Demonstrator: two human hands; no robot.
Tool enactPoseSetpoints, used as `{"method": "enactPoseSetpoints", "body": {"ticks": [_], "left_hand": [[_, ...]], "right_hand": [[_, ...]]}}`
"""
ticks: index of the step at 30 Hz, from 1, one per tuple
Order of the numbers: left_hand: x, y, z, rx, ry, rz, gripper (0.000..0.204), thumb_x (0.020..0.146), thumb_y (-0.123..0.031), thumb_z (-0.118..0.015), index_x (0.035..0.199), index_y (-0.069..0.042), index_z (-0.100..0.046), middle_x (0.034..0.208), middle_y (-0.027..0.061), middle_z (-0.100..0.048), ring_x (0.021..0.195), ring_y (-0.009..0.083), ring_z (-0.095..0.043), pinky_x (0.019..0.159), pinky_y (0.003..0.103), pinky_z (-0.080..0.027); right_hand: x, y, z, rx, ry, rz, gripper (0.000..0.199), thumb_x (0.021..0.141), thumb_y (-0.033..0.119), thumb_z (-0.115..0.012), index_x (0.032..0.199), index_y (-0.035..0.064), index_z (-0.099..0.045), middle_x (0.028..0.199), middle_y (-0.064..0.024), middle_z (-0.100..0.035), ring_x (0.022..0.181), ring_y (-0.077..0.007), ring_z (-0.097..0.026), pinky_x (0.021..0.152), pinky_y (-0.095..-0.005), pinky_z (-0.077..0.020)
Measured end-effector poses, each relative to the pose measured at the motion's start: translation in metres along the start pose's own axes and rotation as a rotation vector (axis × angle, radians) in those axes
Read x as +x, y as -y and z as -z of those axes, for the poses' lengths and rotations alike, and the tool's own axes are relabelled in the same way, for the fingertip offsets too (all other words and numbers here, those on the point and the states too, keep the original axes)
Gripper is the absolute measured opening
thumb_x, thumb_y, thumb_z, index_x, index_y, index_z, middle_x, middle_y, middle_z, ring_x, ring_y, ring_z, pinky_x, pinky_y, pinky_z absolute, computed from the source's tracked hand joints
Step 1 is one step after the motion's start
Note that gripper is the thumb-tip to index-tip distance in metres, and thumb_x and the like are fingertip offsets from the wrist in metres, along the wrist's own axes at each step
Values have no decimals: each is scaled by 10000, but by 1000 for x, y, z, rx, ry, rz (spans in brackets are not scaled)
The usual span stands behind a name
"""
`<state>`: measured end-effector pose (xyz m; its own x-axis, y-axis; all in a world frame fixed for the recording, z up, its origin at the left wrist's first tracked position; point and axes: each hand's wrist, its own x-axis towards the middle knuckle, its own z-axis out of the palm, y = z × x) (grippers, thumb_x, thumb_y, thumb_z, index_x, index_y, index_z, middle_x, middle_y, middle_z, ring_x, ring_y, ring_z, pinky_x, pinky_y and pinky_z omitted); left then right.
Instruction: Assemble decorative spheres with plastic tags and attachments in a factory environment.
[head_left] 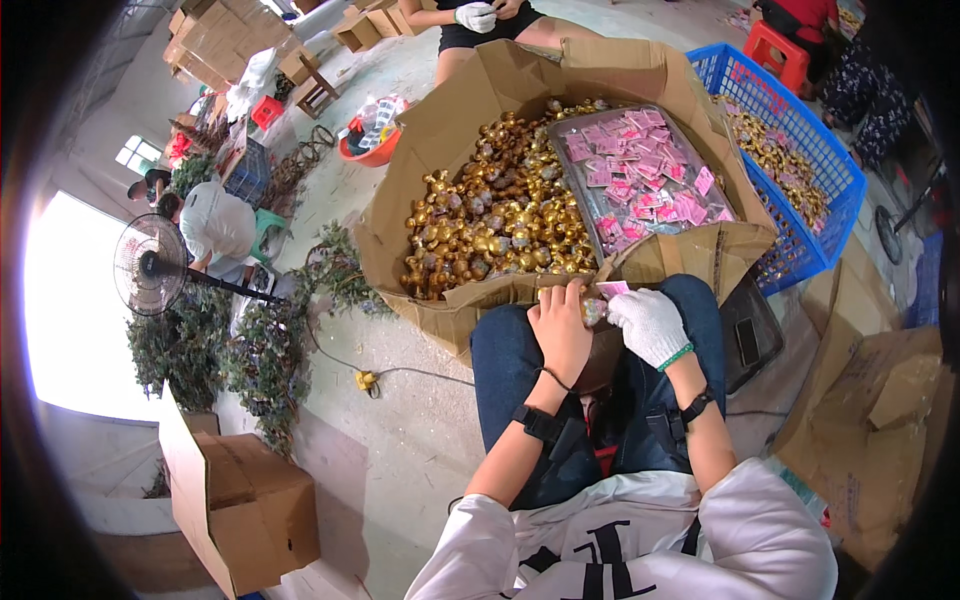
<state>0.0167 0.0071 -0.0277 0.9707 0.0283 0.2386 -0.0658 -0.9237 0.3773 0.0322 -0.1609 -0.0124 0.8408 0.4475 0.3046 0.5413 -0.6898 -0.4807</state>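
My bare left hand is closed on a small shiny ornament, gold and clear, above my lap at the box's near edge. My right hand, in a white knit glove with a green cuff, meets it there, fingers pinched at a small pink card. The fingers partly hide both things. Right in front stands a big open cardboard box heaped with gold figure-shaped ornaments. A grey metal tray of pink cards rests on the heap's right side.
A blue plastic basket of similar ornaments stands right of the box. Opposite sits a person with a gloved hand. Left are a standing fan, a cable, green artificial foliage and an open carton. Flattened cardboard lies right.
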Motion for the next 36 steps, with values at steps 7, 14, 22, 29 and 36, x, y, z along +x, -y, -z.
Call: {"method": "enactPoseSetpoints", "body": {"ticks": [7,14,22,29,36], "left_hand": [[-1,-2,0,4,-11,-27,589,631,8,-698,1189,-140,-582,1047,59,-598,1100,276,-534,859,408,-397],[-1,-2,-6,131,-13,-71,348,762,-69,-618,1103,-133,-588,985,59,-591,1047,260,-540,840,406,-378],[-6,-1,-29,180,74,-3,444,704,-77,-706,1124,-131,-574,1030,70,-604,1052,282,-540,825,439,-382],[0,-2,-52,363,68,103,192,826,-103,-611,1014,-133,-587,963,61,-608,1009,261,-553,822,446,-389],[5,4,-70,382,20,136,221,804,-101,-643,1013,-134,-582,948,68,-601,996,271,-551,807,440,-390]], "right_hand": [[-3,-6,-2,39,48,-8,51,818,145,-596,835,113,-631,773,-136,-647,794,-348,-623,712,-469,-475],[-4,-7,-1,-43,178,-5,58,815,159,-609,841,109,-617,770,-129,-642,804,-331,-624,718,-465,-457],[-5,-10,-15,-158,286,-92,80,795,155,-593,851,98,-600,776,-152,-652,806,-348,-635,734,-467,-453],[14,-26,-29,-178,531,-178,172,805,165,-564,949,75,-591,806,-189,-682,789,-395,-669,720,-516,-498],[28,-45,-45,46,707,-302,202,847,165,-518,992,44,-589,913,-248,-657,873,-438,-637,707,-519,-494]]}}
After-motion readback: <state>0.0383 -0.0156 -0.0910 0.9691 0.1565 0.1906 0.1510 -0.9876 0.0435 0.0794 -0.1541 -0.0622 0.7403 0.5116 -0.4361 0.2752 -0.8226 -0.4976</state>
